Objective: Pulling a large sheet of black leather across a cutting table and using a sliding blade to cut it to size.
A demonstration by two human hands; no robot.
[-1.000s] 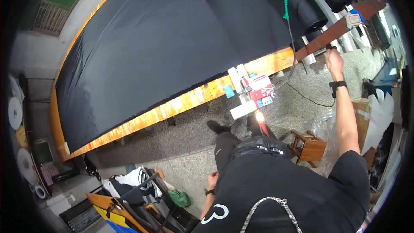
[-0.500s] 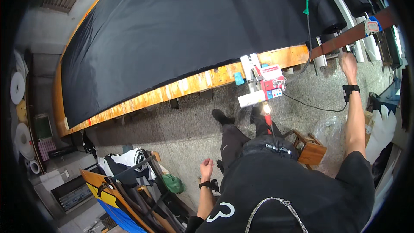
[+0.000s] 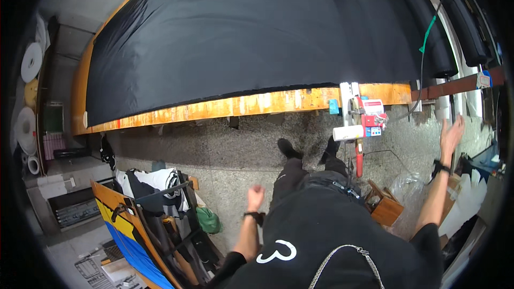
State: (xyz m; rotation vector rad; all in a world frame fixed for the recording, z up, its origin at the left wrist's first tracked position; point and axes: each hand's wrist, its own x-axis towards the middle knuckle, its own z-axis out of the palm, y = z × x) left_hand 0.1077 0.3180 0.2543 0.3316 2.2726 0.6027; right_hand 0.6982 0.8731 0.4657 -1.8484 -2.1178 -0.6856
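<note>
My right hand is raised past the table's right end, thumb and fingers apart, beside a thin dark rod. Whether the palm touches the rod I cannot tell. Just beyond it, the end of a black fabric roll rests above a brown beam. My left hand hangs low at my left side, fingers curled, with nothing seen in it. Black fabric lies spread over the wooden table. At the near edge sits a white and red machine with a red handle.
A wooden stool and clear plastic are on the floor to my right. A cable with green tape hangs by the machine. To my left stands a rack with cloth, boards and a green bag.
My right hand has come back from the roll's end toward me, and its fingers have spread. My left hand stays low. The view has shifted, and the lamp glow by the red handle is gone.
</note>
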